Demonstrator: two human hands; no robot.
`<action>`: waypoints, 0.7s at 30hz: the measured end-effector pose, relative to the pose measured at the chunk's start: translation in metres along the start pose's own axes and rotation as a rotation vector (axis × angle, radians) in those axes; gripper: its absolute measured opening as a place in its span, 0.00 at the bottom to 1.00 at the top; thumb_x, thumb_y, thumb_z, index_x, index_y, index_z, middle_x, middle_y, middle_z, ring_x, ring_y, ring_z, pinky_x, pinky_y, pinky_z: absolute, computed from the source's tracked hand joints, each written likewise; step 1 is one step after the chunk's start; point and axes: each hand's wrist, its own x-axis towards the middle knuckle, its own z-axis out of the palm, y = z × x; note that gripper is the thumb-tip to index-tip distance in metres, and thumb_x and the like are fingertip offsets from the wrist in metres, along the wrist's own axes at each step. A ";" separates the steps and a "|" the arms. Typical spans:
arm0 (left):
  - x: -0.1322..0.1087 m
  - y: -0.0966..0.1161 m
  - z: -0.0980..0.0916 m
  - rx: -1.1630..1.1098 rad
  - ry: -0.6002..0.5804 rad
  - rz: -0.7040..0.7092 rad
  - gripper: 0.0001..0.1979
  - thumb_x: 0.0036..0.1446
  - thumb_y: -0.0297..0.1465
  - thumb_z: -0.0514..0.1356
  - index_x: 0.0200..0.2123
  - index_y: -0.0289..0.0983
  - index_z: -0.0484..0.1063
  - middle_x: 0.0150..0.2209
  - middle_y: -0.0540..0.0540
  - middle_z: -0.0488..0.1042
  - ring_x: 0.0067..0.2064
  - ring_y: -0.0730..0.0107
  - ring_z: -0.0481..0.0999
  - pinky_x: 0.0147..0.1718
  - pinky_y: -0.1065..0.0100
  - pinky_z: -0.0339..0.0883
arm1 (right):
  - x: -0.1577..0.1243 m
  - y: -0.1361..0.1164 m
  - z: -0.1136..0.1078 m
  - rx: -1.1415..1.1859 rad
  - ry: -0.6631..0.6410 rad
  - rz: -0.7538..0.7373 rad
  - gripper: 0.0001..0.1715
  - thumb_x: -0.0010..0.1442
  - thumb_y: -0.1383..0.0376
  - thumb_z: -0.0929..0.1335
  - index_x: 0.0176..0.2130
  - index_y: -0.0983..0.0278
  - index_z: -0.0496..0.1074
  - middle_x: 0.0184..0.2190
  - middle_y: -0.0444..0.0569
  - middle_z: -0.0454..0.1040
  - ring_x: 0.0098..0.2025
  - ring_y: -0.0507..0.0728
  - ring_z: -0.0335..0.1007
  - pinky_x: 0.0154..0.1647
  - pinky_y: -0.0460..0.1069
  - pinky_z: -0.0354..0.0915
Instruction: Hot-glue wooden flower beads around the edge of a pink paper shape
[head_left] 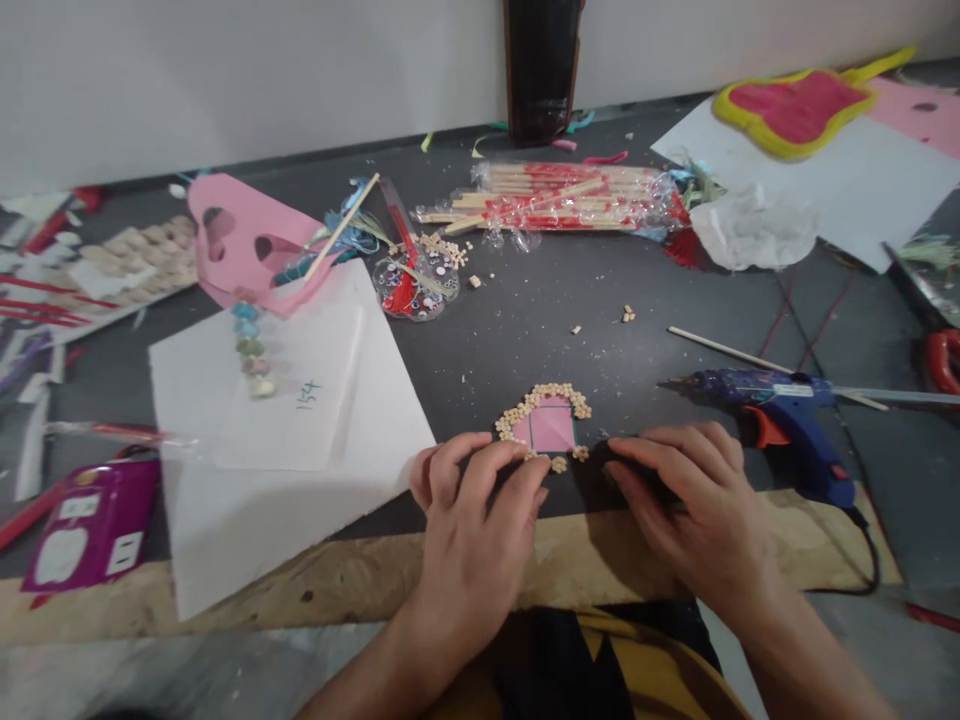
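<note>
A small pink paper piece with dark green lines lies on the dark tabletop, bordered along its top and left by clusters of tiny beige bits shaped like little flowers. At its lower left edge, my left hand has its fingers bent, with thumb and index closed on the rim; the grip is partly hidden. Just right of the piece, my right hand rests on the table, fingers curled and a gap between thumb and index fingertips. A blue glue gun with an orange trigger lies beyond the right hand.
White sheets and a pink mask-like cutout lie to the left. Plastic-wrapped wooden sticks lie at the back beside a bag of googly eyes. Red-handled scissors are far right. A purple packet sits front left.
</note>
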 end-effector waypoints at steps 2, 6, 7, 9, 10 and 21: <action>0.004 0.005 0.000 0.007 -0.019 0.001 0.10 0.58 0.26 0.60 0.43 0.42 0.73 0.44 0.45 0.74 0.51 0.55 0.64 0.51 0.50 0.55 | -0.003 0.002 0.002 0.007 -0.016 0.002 0.08 0.59 0.68 0.68 0.41 0.62 0.72 0.33 0.49 0.73 0.36 0.56 0.65 0.38 0.54 0.60; 0.011 0.011 0.003 0.030 -0.050 -0.018 0.08 0.58 0.28 0.60 0.42 0.42 0.73 0.47 0.45 0.73 0.53 0.52 0.63 0.52 0.47 0.53 | -0.007 0.004 0.007 0.033 -0.053 0.008 0.09 0.59 0.68 0.68 0.43 0.61 0.71 0.35 0.49 0.73 0.38 0.57 0.64 0.39 0.54 0.60; 0.012 0.012 0.004 0.036 -0.054 -0.020 0.07 0.58 0.28 0.60 0.41 0.42 0.73 0.47 0.45 0.73 0.54 0.52 0.63 0.52 0.46 0.52 | -0.008 0.005 0.008 0.045 -0.057 0.006 0.10 0.59 0.68 0.67 0.43 0.61 0.71 0.35 0.49 0.73 0.39 0.57 0.64 0.40 0.54 0.59; 0.013 0.013 0.007 0.044 -0.059 -0.021 0.07 0.59 0.28 0.60 0.41 0.42 0.73 0.48 0.45 0.72 0.55 0.51 0.62 0.53 0.45 0.52 | -0.010 0.006 0.009 0.067 -0.058 -0.001 0.11 0.59 0.69 0.68 0.43 0.61 0.71 0.36 0.49 0.72 0.39 0.57 0.63 0.40 0.54 0.59; 0.013 0.013 0.008 0.045 -0.059 -0.021 0.07 0.59 0.27 0.59 0.40 0.42 0.73 0.48 0.44 0.72 0.56 0.51 0.62 0.53 0.45 0.52 | -0.010 0.006 0.009 0.075 -0.053 -0.005 0.10 0.59 0.69 0.68 0.43 0.61 0.71 0.36 0.49 0.72 0.39 0.57 0.63 0.40 0.54 0.59; 0.017 0.016 0.011 0.080 -0.042 -0.004 0.05 0.59 0.28 0.60 0.37 0.41 0.75 0.49 0.44 0.72 0.55 0.50 0.62 0.53 0.45 0.53 | -0.010 0.004 0.007 0.112 -0.041 0.023 0.08 0.60 0.68 0.67 0.41 0.61 0.73 0.35 0.49 0.73 0.38 0.56 0.63 0.38 0.53 0.57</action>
